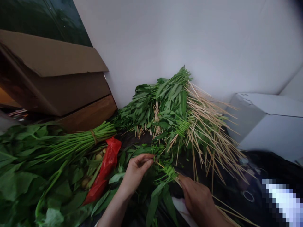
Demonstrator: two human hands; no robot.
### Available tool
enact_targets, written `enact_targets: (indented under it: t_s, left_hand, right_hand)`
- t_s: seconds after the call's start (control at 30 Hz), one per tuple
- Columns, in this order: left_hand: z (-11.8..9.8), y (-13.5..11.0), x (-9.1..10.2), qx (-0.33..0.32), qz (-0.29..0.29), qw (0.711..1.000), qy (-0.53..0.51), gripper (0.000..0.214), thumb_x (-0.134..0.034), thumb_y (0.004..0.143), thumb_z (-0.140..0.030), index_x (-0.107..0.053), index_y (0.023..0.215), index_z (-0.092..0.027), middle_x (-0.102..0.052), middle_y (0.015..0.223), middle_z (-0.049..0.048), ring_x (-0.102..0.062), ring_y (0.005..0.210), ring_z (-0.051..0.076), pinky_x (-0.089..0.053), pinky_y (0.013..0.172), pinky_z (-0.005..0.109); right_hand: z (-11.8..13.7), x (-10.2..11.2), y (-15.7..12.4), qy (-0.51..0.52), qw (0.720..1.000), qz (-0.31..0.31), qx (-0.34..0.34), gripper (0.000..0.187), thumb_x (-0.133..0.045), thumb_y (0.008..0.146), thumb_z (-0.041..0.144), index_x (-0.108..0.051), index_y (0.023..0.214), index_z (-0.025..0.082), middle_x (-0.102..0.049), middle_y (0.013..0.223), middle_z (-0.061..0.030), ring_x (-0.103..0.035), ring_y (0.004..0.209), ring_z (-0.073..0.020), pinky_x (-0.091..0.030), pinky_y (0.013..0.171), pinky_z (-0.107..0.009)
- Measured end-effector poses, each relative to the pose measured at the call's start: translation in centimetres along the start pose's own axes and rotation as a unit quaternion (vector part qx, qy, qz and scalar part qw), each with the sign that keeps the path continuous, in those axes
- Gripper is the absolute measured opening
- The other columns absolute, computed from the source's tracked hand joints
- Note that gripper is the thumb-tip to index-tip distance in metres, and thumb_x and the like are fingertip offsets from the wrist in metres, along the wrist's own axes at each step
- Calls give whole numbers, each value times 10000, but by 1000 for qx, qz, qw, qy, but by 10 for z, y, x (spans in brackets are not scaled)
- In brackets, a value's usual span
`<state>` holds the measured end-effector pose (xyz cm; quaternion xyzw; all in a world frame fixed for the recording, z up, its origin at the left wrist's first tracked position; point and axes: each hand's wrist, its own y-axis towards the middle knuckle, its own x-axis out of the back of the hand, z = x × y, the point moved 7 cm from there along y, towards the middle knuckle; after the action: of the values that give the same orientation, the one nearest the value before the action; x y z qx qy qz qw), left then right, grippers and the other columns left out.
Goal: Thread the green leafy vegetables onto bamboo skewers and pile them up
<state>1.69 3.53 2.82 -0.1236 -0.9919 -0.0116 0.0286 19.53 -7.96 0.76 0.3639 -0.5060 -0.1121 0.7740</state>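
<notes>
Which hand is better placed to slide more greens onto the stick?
Probably the left hand: its fingers are near the far end of the stick, past the bunched greens. The right hand holds the stick on the other side, so it seems better for steadying.

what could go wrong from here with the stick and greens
The left hand has its fingertips close to the end of the thin stick, so a slip might prick them. The green stems bunched along that stick might tear if pushed hard. The loose sticks fanned out beyond the right hand could get knocked askew.
</notes>
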Motion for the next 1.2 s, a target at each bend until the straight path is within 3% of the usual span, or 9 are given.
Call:
enact_targets:
  t_s: [0.37, 0.67, 1.0, 1.1, 1.2]
  left_hand:
    - [-3, -3, 3, -9, -18, 1000, 24, 218, -724, 707, -330, -761, 850, -169, -752, 830, 50, -655, 799, 192, -496, 771, 268]
    - [-10, -5, -1, -11, 3, 998, 59, 255, -701, 722, -367, -760, 843, -150, -751, 841, 72, -656, 822, 223, -500, 789, 309]
    - [-12, -5, -11, -14, 100, 993, 68, 314, -641, 787, -430, -723, 873, -139, -714, 746, 50, -636, 747, 187, -485, 761, 286]
    - [-6, -3, -8, -11, 88, 995, 56, 340, -658, 775, -436, -709, 953, -151, -725, 821, 59, -645, 790, 194, -488, 770, 290]
    - [-1, -1, -1, -7, 54, 997, 46, 329, -740, 693, -424, -720, 865, -144, -721, 815, 57, -639, 771, 190, -490, 749, 283]
  right_hand:
    - [-1, -1, 0, 3, 1000, -9, 6, 298, -344, 900, 62, -571, 1061, 170, -686, 828, -31, -670, 697, -124, -473, 662, -215]
    - [1, 0, 1, -15, 1000, 7, 8, 344, -324, 873, 42, -569, 1090, 149, -685, 806, -41, -653, 635, -127, -474, 611, -226]
    - [1, -5, 0, -9, 999, 33, 16, 371, -303, 868, 20, -560, 1094, 163, -664, 770, -29, -635, 607, -125, -453, 598, -227]
    - [0, -5, 0, -10, 1000, 28, 6, 365, -309, 873, 27, -557, 1099, 168, -665, 773, -23, -640, 614, -130, -457, 603, -231]
    - [1, -5, 1, -10, 1000, 23, 7, 351, -316, 879, 35, -557, 1097, 169, -676, 811, -33, -650, 637, -130, -462, 611, -227]
